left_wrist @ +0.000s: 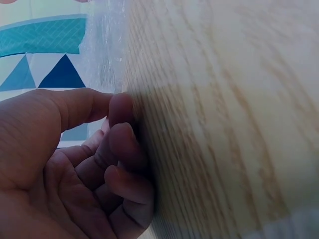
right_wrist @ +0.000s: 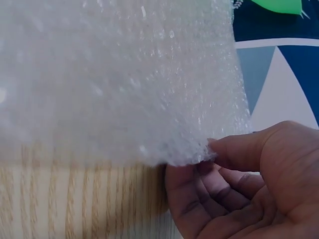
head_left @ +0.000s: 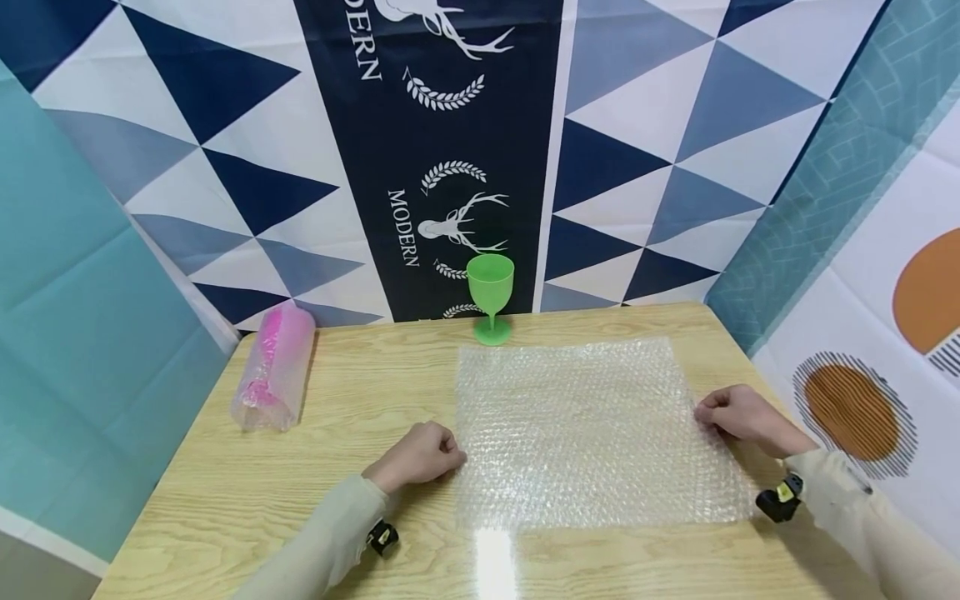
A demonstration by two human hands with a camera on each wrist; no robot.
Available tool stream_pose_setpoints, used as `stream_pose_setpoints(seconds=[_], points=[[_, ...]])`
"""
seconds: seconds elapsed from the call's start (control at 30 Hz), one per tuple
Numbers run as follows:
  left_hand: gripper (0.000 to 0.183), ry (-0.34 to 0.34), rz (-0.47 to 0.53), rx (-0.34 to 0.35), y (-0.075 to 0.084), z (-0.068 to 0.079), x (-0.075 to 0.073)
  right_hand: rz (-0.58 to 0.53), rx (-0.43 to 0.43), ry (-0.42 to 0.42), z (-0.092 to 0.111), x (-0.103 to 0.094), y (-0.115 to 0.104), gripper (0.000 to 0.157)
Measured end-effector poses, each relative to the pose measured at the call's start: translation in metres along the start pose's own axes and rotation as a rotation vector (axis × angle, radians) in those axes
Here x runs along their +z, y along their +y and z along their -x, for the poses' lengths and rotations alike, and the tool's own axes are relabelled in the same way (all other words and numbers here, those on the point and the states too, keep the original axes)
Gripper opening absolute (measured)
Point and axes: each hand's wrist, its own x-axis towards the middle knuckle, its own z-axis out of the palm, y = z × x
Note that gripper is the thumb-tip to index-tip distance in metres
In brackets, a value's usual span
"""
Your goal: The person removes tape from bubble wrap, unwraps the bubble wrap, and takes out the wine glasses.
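A clear sheet of bubble wrap (head_left: 577, 433) lies spread on the wooden table. My left hand (head_left: 426, 454) is at its left edge, fingers curled, thumb and index fingertip meeting at the edge of the wrap (left_wrist: 103, 45) in the left wrist view. At the right edge my right hand (head_left: 738, 412) pinches the sheet between thumb and fingers; the right wrist view shows the edge of the wrap (right_wrist: 174, 144) lifted there. Behind the sheet, near the table's back edge, a green plastic goblet (head_left: 491, 287) stands upright.
On the table's back left lies a pink item rolled in bubble wrap (head_left: 276, 367). The wooden table (head_left: 367, 375) meets a patterned cloth backdrop (head_left: 442, 150) at its back edge. More cloth hangs on the left (head_left: 90, 317) and right sides.
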Motion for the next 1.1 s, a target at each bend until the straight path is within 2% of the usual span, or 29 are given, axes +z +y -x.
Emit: stream_pose_setpoints(seconds=[0.43,0.63,0.9,1.1], points=[[0.034,0.0,0.009,0.031,0.01,-0.016,0.009,0.015,0.057,-0.005,-0.002,-0.01,0.008,0.025],[0.035,0.011,-0.02,0.028,0.017,-0.022,0.01,0.007,0.042,-0.026,-0.002,-0.019,0.01,0.029],[0.037,0.028,-0.055,0.018,0.024,-0.03,0.014,-0.042,0.113,-0.051,-0.007,-0.032,0.018,0.031],[0.04,0.044,-0.057,0.014,0.027,-0.034,0.017,-0.058,0.123,-0.032,-0.008,-0.035,0.018,0.035]])
